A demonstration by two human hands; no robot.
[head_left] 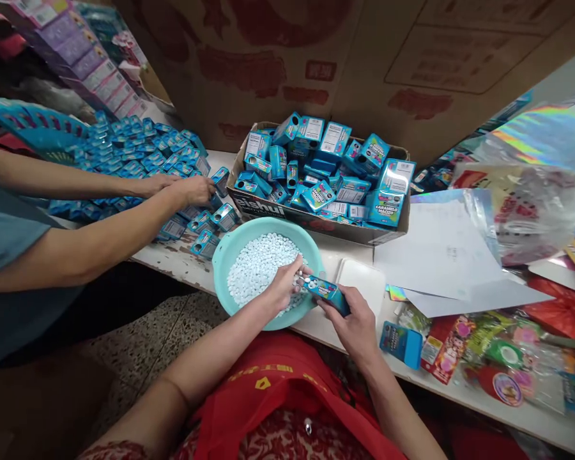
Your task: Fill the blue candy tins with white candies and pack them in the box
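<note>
A round turquoise bowl (222, 281) of small white candies (259, 262) sits at the table's front edge. Over its right side my left hand (286, 285) has its fingers curled round some white candies. These meet the open end of a small blue box (324, 291), which lies tilted, its opening towards the left. My right hand (352, 316) grips the other end of that box, thumb above and fingers beneath. Behind the bowl stands an open carton (306, 225) filled with blue boxes.
Another person's hands (191, 190) handle blue boxes at the left, beside a large pile (138, 150). To the right lie a white tray (363, 281), white sheets (445, 255), a blue box (401, 345) and packaged sweets. A big cardboard box (287, 70) stands behind.
</note>
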